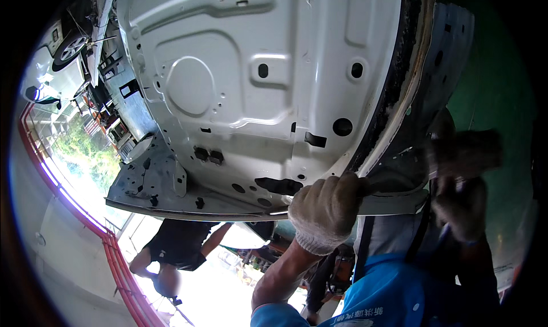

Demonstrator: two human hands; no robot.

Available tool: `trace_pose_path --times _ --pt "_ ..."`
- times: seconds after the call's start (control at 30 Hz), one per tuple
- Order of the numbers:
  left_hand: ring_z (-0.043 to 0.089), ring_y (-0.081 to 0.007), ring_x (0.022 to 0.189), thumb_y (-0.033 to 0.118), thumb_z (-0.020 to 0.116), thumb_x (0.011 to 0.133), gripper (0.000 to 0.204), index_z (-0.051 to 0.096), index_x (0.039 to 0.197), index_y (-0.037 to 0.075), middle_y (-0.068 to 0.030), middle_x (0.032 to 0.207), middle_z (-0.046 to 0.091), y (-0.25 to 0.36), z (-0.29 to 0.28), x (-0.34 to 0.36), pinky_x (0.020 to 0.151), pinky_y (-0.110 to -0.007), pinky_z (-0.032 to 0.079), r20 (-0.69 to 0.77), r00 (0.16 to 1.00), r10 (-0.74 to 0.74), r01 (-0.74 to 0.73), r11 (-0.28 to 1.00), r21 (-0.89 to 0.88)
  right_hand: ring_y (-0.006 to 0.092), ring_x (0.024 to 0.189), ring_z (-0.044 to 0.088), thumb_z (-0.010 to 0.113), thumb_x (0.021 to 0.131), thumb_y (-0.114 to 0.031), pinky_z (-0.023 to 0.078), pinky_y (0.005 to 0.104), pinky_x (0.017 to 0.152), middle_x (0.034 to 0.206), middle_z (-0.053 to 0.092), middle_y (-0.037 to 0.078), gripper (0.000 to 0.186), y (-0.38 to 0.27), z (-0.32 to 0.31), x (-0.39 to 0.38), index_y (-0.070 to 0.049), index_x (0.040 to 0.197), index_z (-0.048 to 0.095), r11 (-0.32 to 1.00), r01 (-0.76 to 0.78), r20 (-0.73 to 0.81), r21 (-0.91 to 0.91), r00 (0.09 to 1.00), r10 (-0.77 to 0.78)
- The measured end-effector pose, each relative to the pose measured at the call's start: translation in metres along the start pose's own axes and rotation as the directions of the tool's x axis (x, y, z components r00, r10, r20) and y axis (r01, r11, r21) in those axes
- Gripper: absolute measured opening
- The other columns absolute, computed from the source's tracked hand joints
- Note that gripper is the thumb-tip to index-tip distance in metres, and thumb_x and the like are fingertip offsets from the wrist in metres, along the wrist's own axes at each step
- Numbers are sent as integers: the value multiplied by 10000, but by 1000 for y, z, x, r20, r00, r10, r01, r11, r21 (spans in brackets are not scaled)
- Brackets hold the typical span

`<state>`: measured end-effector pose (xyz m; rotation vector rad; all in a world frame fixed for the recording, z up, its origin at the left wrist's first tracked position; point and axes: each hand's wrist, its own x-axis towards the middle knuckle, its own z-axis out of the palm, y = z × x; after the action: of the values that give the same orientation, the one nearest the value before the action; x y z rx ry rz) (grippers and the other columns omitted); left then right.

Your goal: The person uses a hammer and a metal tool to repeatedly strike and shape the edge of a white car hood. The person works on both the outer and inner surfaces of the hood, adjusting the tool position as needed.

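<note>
Head view: from where I stand, a large pale metal panel [262,110], pierced with round and oblong holes, fills the upper middle. Its long lower edge runs sideways, bowed by the lens; its right edge curves, dark and ragged. The left hand [325,213], gloved, is at that lower edge, its grip clamped on a dark bar [394,184] pointing right. The right hand [462,210], blurred and beyond the curved edge, has its grip closed on a dark hammer-like tool [465,151]. To the right, a green surface [496,93] leaves open room beside the tool. Below the panel, well apart, a person in black [180,244] appears head-down near red pipes [114,264].
</note>
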<state>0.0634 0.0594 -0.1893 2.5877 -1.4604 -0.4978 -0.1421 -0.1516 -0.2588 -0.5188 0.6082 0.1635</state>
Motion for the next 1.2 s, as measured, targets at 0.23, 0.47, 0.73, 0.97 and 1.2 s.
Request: trace_pose_path --times 0.23,0.47,0.73,0.97,1.2 --pt "518 -68 515 250 750 897 207 655 1010 105 38 652 501 46 -2 12 395 -263 328 -108 988 106 -116 990 -86 100 449 516 649 804 -89 389 263 378 701 565 41 340 -47 -22 -17 -11 1120 550 866 -154 -537 -476 830 -147" --pt "693 -229 683 281 662 926 341 605 1223 124 -53 804 656 104 -83 -41 519 -363 506 194 953 -232 282 914 -291 113 474 528 712 757 -25 436 273 414 679 530 6 254 -68 2 -23 -45 951 550 796 -155 -234 -585 972 17" --pt "710 -414 911 431 546 992 362 672 1100 110 -197 986 733 237 47 -285 756 -533 541 452 22 -892 918 -161 -362 68 452 442 740 895 -177 339 260 422 630 484 -46 209 -63 90 122 -134 819 550 453 114 151 -884 987 47" --pt "666 -373 1185 360 611 914 454 697 1263 84 -194 1276 691 488 196 -364 985 -475 539 708 -574 -412 204 -909 -364 218 955 649 748 893 -131 538 354 873 1136 688 122 355 -72 42 267 71 1175 671 280 366 428 -887 880 206" --pt "676 -374 1161 395 634 895 476 738 1183 31 -207 1210 717 595 294 -225 965 -452 528 919 -324 -226 -128 -952 -279 260 865 687 822 823 -214 555 391 799 1025 748 167 385 -79 121 186 78 1061 739 171 212 250 -962 936 249"
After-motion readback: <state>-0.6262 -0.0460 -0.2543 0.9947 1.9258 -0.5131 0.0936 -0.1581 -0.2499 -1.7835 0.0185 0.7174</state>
